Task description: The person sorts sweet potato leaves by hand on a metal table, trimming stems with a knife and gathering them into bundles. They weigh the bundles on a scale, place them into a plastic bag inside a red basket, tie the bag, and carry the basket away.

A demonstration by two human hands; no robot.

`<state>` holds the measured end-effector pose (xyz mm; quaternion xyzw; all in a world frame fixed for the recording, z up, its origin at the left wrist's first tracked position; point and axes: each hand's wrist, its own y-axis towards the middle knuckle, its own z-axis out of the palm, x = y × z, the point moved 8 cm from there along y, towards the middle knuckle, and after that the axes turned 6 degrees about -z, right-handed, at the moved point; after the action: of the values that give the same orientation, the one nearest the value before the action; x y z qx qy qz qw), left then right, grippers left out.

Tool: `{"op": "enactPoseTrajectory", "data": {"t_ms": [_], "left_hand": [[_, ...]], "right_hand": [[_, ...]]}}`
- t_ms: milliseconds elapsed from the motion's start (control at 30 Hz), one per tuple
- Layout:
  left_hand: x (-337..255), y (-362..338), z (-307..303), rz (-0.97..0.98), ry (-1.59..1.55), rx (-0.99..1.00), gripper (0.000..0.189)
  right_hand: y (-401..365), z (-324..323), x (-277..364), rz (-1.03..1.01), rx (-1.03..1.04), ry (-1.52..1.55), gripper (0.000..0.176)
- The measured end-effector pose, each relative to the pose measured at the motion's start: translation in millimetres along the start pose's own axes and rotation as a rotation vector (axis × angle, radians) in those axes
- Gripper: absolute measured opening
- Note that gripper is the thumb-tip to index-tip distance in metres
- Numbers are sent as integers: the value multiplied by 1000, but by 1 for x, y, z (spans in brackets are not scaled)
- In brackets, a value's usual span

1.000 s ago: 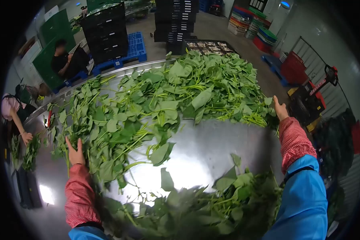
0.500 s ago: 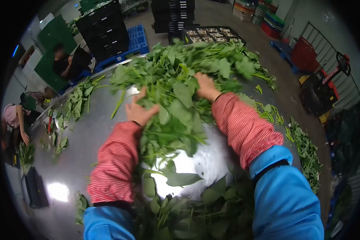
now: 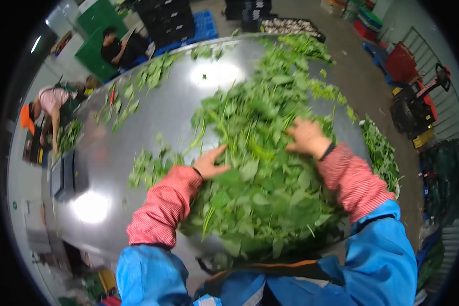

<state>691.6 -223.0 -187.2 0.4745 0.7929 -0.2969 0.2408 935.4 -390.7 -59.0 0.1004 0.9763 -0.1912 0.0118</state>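
A large heap of leafy green stems (image 3: 270, 178) runs along the metal table (image 3: 132, 163), from near my body to the far edge. My left hand (image 3: 211, 162) is at the left side of the heap, thumb and fingers apart, fingertips against the leaves. On the right side, my right hand (image 3: 308, 137) rests on the greens with its fingers spread, some tips hidden among leaves. Neither hand is closed around a stem that I can see. A smaller bunch of greens (image 3: 150, 166) lies left of my left hand.
Scattered greens (image 3: 155, 71) and a red-handled tool (image 3: 112, 97) lie farther left. A dark plastic case (image 3: 64, 176) sits at the left edge, near a person in an orange cap (image 3: 28, 117). Another person (image 3: 117, 48) sits beyond the table. A pallet jack (image 3: 413, 109) stands right.
Both hands have come closer to my body, and the heap of greens has been drawn toward me with them. Bare metal now shows at the far left. The camera view has shifted.
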Motion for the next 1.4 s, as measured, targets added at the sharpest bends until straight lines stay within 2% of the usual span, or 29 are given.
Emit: {"op": "enactPoseTrajectory", "data": {"t_ms": [33,67,133,167,200,233,267,333,400,467,567,633,667,700,767,800,833,900,933,967,1033,1167,1233,1267,1333,1367,1400], "left_hand": [[-13,-31,-22,-62,-198,-10,78],[-22,-64,-51,-168,-251,-142,66],[-3,-134,-108,-136,-106,-636,56],[4,-173,-131,-127,-59,-869,55],[46,-206,-144,-178,-106,-991,56],[85,-243,-147,-345,-10,-1163,60],[129,-276,-138,-510,13,-1273,66],[226,-301,-102,-743,-412,-1252,74],[250,-273,-85,-798,-570,-1138,75],[235,-197,-88,-706,-555,-1028,77],[172,-43,-84,-525,-488,-809,80],[118,60,-56,-411,-407,-622,83],[90,103,-35,-354,-340,-533,84],[62,147,-13,-190,-129,-431,87],[-26,181,13,-63,-57,-429,94],[-52,195,31,-42,-57,-277,97],[-77,207,52,-23,-26,-315,99],[-134,236,94,84,-254,-264,99],[-171,252,109,95,-142,-298,98],[-201,273,131,158,-250,-214,99],[-246,308,159,128,-127,-286,96],[-336,400,233,181,-52,-219,96],[-422,411,252,260,-8,-267,95],[-453,425,267,309,-18,-228,94],[-498,446,308,393,-20,-180,92],[-496,468,343,415,31,-164,96],[-496,482,377,387,-48,-66,98]], "right_hand": [[-29,-30,9,49,-185,-138,47],[-65,-62,28,-9,-509,-169,38],[-132,-103,88,-149,-806,-85,39],[-149,-98,121,-240,-782,74,39],[-172,-88,158,-390,-855,195,49],[-187,-69,196,-543,-833,377,58],[-190,-36,237,-674,-708,460,66],[-190,11,299,-765,-608,407,72],[-170,60,327,-768,-553,327,75],[-147,106,333,-716,-523,221,74],[-131,142,324,-707,-621,204,63],[-136,158,327,-758,-649,-64,50],[-141,163,325,-790,-647,-122,49],[-148,164,316,-820,-645,-143,48],[-160,166,286,-855,-628,-123,47],[-166,165,266,-859,-614,-111,46],[-170,164,243,-857,-599,-98,46],[-182,165,183,-825,-562,-52,44],[-189,168,152,-813,-533,-27,44],[-197,168,118,-799,-497,0,43],[-211,172,61,-775,-431,38,43],[-253,184,-69,-726,-299,161,41],[-273,192,-125,-688,-236,220,41],[-284,197,-154,-663,-208,262,41],[-307,212,-208,-608,-170,347,40],[-320,219,-235,-571,-186,409,40],[-328,229,-258,-516,-224,476,37]]}}
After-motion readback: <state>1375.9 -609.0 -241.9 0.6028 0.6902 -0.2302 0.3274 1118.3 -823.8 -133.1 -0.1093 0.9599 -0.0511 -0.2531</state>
